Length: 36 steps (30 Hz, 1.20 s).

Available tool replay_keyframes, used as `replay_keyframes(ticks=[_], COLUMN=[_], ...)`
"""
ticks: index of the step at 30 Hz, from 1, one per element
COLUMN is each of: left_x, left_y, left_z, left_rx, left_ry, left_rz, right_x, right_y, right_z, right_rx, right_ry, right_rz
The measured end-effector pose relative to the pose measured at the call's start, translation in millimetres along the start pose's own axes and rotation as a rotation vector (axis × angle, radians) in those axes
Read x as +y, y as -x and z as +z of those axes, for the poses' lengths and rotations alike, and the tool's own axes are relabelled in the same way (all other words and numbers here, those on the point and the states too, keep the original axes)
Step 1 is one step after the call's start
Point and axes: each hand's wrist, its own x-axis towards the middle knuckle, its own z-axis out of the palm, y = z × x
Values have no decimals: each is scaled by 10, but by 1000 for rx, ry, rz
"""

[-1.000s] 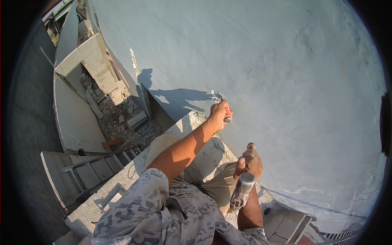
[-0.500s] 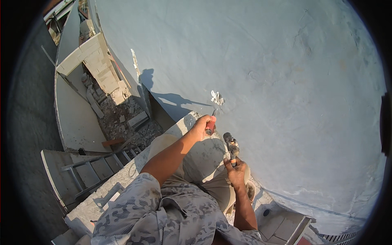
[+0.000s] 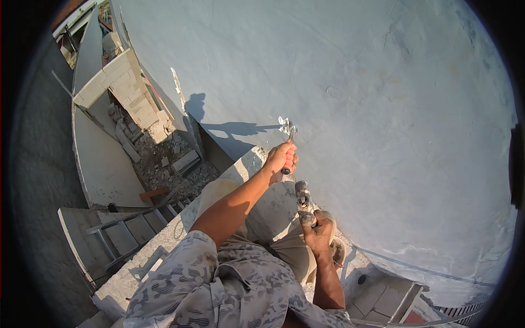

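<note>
My left hand (image 3: pixel 278 160) is wrapped round the red handle of a chisel (image 3: pixel 287 162). Its metal blade points away from me and meets the right edge of a white chipped patch (image 3: pixel 283 123) in the grey plastered wall (image 3: pixel 383 164). Closer to my body, my right hand (image 3: pixel 318 234) grips a short, dusty hammer (image 3: pixel 303 195). The hammer's head sits below the chisel's butt end, apart from it and off the wall. My fingers hide most of the hammer's handle.
I am on a rough concrete ledge (image 3: pixel 143 269) against the wall. To the left the ground drops to rubble (image 3: pixel 167 156) between low block walls (image 3: pixel 131 90). A metal ladder (image 3: pixel 134 232) leans below the ledge's left side. Blockwork (image 3: pixel 374 298) lies at lower right.
My left hand has moved up along the wall, bringing the chisel blade onto the chipped patch. The hammer has turned in my right hand, which stays low.
</note>
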Motion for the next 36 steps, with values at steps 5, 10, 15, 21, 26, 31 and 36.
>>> replay_keyframes(ticks=[5,10,15,21,26,31,36], left_x=[75,97,144,-105,-245,-202,-160], left_y=[-16,-40,-62,-422,-140,21,-26], left_z=[25,54,215,-479,-595,-62,-51], left_rx=[-87,-131,-150,149,-38,-159,-109], left_ry=[52,255,414,536,483,206,124], left_rz=[-21,-98,-125,-26,-221,-207,-177], right_x=[-37,-233,-312,-44,121,62,84], right_y=[4,-93,-489,-373,-68,-33,-13], right_z=[28,-20,28,254,115,7,31], right_rx=[-34,110,267,-50,12,42,15], right_ry=[70,19,169,132,93,178,191], right_rz=[-16,-438,-694,229,2,-64,-120])
